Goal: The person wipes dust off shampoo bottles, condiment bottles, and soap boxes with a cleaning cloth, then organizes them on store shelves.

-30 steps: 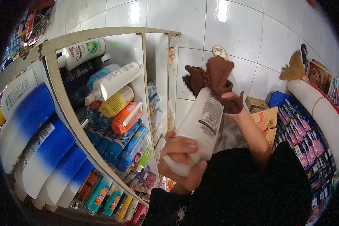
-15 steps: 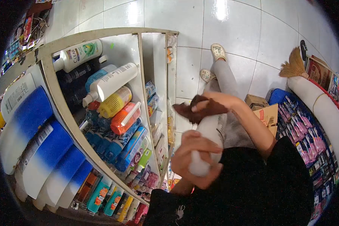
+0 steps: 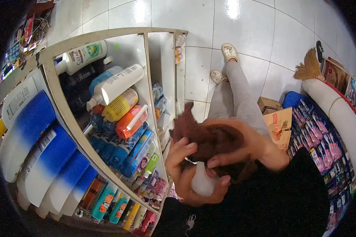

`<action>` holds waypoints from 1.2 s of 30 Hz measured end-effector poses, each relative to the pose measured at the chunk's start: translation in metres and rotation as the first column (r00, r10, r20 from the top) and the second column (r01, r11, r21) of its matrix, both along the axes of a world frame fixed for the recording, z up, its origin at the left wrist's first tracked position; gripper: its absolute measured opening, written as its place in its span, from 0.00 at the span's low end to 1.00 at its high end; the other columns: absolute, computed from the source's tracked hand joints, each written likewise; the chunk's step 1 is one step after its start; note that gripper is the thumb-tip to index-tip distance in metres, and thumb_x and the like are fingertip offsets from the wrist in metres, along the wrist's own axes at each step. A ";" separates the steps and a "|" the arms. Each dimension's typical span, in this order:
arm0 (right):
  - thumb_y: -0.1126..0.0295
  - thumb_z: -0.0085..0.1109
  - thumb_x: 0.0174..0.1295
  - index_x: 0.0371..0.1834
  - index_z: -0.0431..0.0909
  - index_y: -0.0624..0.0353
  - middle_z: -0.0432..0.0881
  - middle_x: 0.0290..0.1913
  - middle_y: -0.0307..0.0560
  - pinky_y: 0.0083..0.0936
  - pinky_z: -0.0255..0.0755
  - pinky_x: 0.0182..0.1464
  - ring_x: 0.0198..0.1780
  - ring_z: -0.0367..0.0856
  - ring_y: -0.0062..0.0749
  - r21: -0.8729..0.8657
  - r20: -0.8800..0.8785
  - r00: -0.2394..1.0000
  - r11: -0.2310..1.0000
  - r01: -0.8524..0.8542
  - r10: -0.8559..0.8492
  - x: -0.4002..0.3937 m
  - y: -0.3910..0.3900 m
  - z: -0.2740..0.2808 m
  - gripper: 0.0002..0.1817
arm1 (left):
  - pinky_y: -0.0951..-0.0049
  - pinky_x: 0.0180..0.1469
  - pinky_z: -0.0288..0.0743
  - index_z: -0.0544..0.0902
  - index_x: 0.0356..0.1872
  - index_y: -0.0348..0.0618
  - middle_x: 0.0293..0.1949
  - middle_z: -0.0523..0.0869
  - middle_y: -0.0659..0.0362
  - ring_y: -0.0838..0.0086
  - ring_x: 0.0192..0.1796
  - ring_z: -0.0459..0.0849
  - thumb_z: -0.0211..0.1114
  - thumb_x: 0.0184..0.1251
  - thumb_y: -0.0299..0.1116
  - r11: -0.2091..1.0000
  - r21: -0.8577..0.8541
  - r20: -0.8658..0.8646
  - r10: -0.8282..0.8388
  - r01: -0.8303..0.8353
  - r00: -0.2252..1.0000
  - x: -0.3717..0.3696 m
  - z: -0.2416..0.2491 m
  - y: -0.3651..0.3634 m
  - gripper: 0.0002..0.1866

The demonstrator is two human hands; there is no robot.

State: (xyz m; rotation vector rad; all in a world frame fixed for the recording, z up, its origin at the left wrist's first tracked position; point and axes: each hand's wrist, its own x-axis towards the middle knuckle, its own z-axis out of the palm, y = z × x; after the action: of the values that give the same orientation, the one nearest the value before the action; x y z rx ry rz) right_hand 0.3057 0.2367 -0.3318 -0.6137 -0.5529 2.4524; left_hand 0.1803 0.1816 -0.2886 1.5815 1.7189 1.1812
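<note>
My left hand point(image 3: 180, 170) is wrapped round a white bottle point(image 3: 203, 182) close to the black shirt. Only a smooth, rounded white part of the bottle shows between my fingers. In my right hand point(image 3: 257, 144) is a crumpled brown cloth point(image 3: 215, 138), its loose end sticking up to the left. The cloth lies over the far part of the bottle, with my right thumb near the white surface. My left fingertips touch the cloth's lower edge. What lies under the cloth is hidden.
A shelf unit point(image 3: 103, 31) at the left holds bottles, among them a white pump bottle point(image 3: 120, 85), a yellow bottle point(image 3: 122, 104) and a red-orange one point(image 3: 130, 122). On the right are a cardboard box point(image 3: 279, 122), hanging pink packets point(image 3: 314, 134) and a broom point(image 3: 308, 67).
My right hand has brought the brown cloth down onto the bottle in my left hand. The two hands were apart before and now meet. My left hand has shifted slightly left.
</note>
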 end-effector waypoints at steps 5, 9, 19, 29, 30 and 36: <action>0.68 0.66 0.46 0.48 0.68 0.64 0.77 0.42 0.46 0.23 0.67 0.47 0.44 0.74 0.23 0.437 0.282 0.921 0.891 0.125 -0.268 0.006 -0.001 0.005 0.26 | 0.49 0.57 0.59 0.75 0.32 0.43 0.47 0.67 0.42 0.47 0.53 0.65 0.63 0.35 0.42 0.991 0.097 -0.143 -0.079 0.094 0.986 0.009 0.005 0.005 0.20; 0.65 0.65 0.46 0.47 0.68 0.64 0.77 0.41 0.45 0.22 0.67 0.48 0.43 0.74 0.24 0.182 0.348 0.872 0.937 0.298 -0.345 -0.009 -0.030 -0.048 0.26 | 0.50 0.63 0.49 0.73 0.20 0.49 0.48 0.67 0.50 0.51 0.56 0.63 0.66 0.28 0.38 0.997 0.063 0.001 -0.032 0.032 0.999 -0.003 0.009 -0.013 0.14; 0.69 0.52 0.56 0.54 0.66 0.59 0.67 0.56 0.47 0.26 0.58 0.59 0.55 0.65 0.31 -0.431 0.063 0.934 0.834 0.344 -0.353 0.005 -0.096 -0.136 0.21 | 0.58 0.63 0.52 0.73 0.19 0.50 0.29 0.75 0.63 0.69 0.40 0.72 0.71 0.33 0.37 0.962 0.199 0.348 -0.245 0.184 0.905 -0.018 -0.004 0.011 0.14; 0.69 0.58 0.50 0.53 0.66 0.64 0.72 0.51 0.49 0.28 0.63 0.56 0.51 0.71 0.33 -0.231 0.185 0.780 0.745 0.626 -0.598 0.021 -0.052 -0.101 0.25 | 0.62 0.54 0.64 0.68 0.31 0.41 0.33 0.72 0.54 0.66 0.40 0.72 0.62 0.48 0.42 0.907 -0.138 0.199 0.420 -0.398 0.886 -0.009 0.006 0.039 0.17; 0.68 0.59 0.49 0.52 0.66 0.64 0.72 0.50 0.49 0.28 0.64 0.56 0.51 0.71 0.33 -0.229 0.132 0.779 0.746 0.625 -0.613 0.023 -0.038 -0.094 0.26 | 0.66 0.49 0.68 0.68 0.32 0.39 0.33 0.72 0.55 0.65 0.41 0.73 0.62 0.51 0.43 0.856 -0.190 0.101 0.503 -0.480 0.858 -0.008 0.013 0.038 0.19; 0.69 0.64 0.44 0.45 0.72 0.67 0.78 0.43 0.47 0.29 0.69 0.50 0.43 0.77 0.32 -0.176 0.068 0.901 0.884 0.433 -0.428 0.019 0.001 -0.062 0.24 | 0.66 0.44 0.67 0.64 0.30 0.46 0.29 0.69 0.59 0.71 0.37 0.71 0.57 0.54 0.39 0.945 -0.028 0.628 0.270 -0.326 0.729 -0.027 0.007 0.034 0.12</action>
State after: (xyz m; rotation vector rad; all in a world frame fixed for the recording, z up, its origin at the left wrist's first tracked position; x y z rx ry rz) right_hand 0.3248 0.2375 -0.3943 -0.7564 -0.1657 2.0836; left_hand 0.1530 0.2158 -0.2814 0.7928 1.4948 1.7207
